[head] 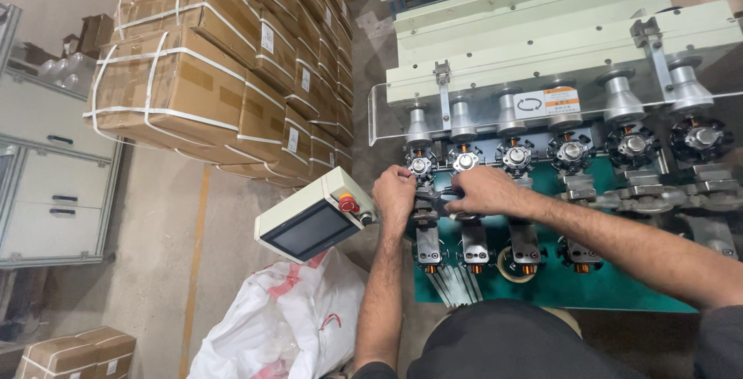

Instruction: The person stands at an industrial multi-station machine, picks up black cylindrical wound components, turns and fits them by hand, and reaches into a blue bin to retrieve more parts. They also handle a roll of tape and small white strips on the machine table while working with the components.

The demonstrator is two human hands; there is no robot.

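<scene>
My left hand [395, 192] is closed over a grey metal clamp part [426, 195] at the left end of a winding machine [542, 54]. My right hand [484, 191] lies across the same row of parts, fingers curled on a dark piece between the two hands. Just above both hands runs a row of black star-shaped spindle wheels [515, 155] with silver centres. Below the hands stand grey brackets [474, 243] with copper-coloured coils on a green base plate [619, 290].
A cream control box [313, 216] with a dark screen and a red button hangs left of my left hand. Strapped cardboard cartons [209, 69] are stacked at left. A white plastic bag [286, 317] lies on the floor. Grey cabinets [46, 170] stand at far left.
</scene>
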